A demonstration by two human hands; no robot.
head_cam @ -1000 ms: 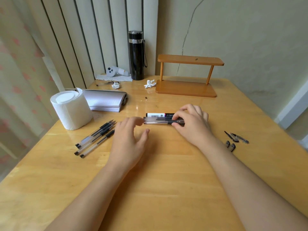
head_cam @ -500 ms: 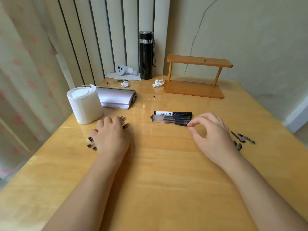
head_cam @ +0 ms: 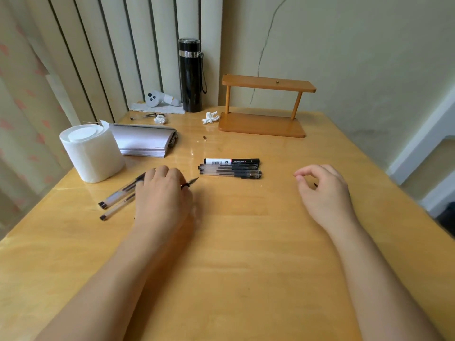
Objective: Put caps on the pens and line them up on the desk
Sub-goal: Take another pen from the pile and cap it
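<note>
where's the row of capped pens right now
In the head view the capped pens lie mid-desk, between both hands, nearer the left hand, in front of the wooden shelf.

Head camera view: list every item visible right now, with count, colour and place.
Wooden desk: one, honey yellow, fills the foreground.
Capped pens in a row: about four, clear and black, one white-labelled, desk centre.
Uncapped clear pens: at least three, left side, partly under the left hand.
White paper roll: one, far left.
White paper stack: one, right of the roll.
Black flask: one, upright at the back.
Wooden two-tier stand: one, orange-brown, back right.
Crumpled white tissues: two, back centre.
White controller: one, back left corner.
Left hand: on the uncapped pens.
Right hand: fingers curled, right of the row.
</note>
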